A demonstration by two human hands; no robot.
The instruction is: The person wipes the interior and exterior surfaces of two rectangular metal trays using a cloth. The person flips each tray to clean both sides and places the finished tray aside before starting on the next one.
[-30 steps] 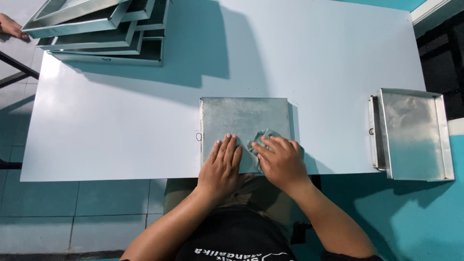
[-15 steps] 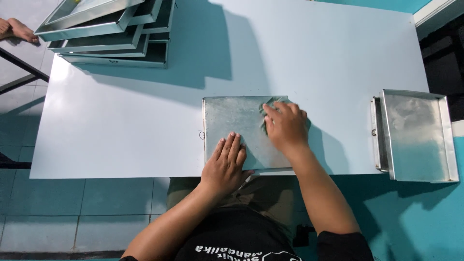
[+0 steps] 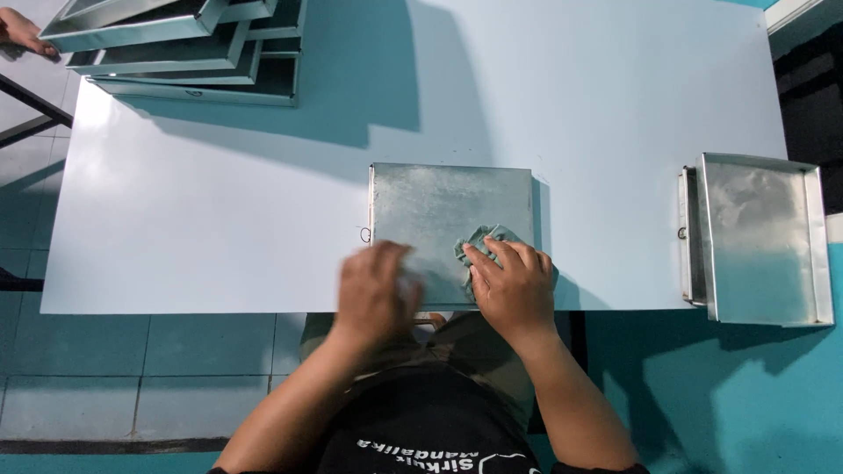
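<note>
A flat square metal tray (image 3: pixel 439 206) lies bottom-up on the white table (image 3: pixel 219 219), at the near edge in front of me. My right hand (image 3: pixel 509 285) presses a crumpled grey-green cloth (image 3: pixel 479 241) onto the tray's near right corner. My left hand (image 3: pixel 373 294), blurred by motion, rests over the tray's near left corner with its fingers spread and holds nothing.
A stack of several metal trays (image 3: pixel 193 48) sits at the far left corner of the table. Two more metal trays (image 3: pixel 760 237) overhang the table's right edge. Another person's hand (image 3: pixel 22 31) shows at the far left. Teal floor tiles lie below.
My right hand has pulled the cloth back from the tray's far right area to its near right corner. My left hand has slid toward the near edge.
</note>
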